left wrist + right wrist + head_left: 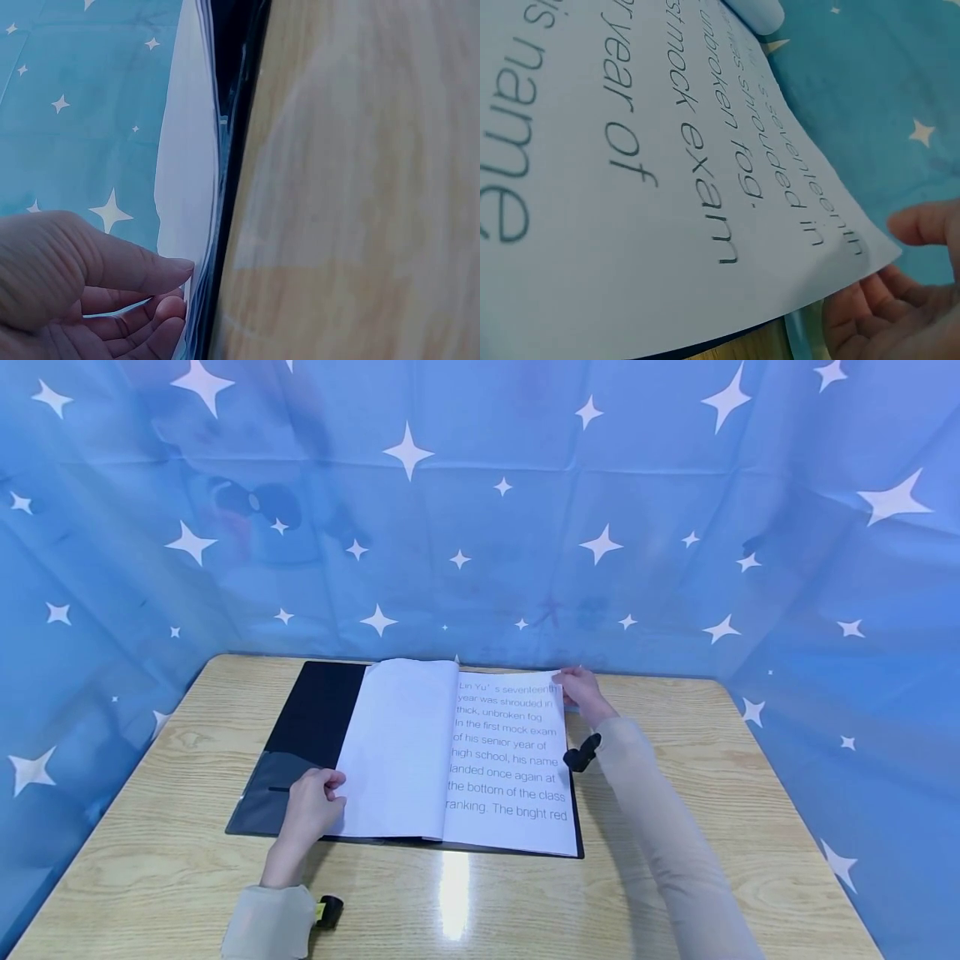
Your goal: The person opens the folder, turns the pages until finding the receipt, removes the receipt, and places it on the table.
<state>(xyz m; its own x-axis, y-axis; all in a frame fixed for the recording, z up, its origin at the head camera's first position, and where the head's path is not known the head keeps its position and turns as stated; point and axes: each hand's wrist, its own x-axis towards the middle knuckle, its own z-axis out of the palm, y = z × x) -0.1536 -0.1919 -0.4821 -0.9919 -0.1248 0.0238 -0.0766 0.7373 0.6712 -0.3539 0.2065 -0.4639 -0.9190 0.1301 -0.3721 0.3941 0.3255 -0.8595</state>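
Note:
An open black folder (322,702) lies on the table with white pages inside. The left page (397,752) is blank; large printed text fills the right page (510,827). My left hand (313,802) is at the lower left edge of the blank page. In the left wrist view its thumb (161,271) and loosely bent fingers (161,330) touch the paper with their tips. At the upper right, my right hand (585,689) holds the corner of the printed page, which is slightly raised, thumb (922,225) above and fingers (870,307) underneath.
A clear pocket (258,793) covers the folder's lower left. The wooden table (675,727) extends around the folder. Behind it hangs a blue curtain (480,585) with white stars. Black wrist devices show at the right wrist (581,753) and the left wrist (330,912).

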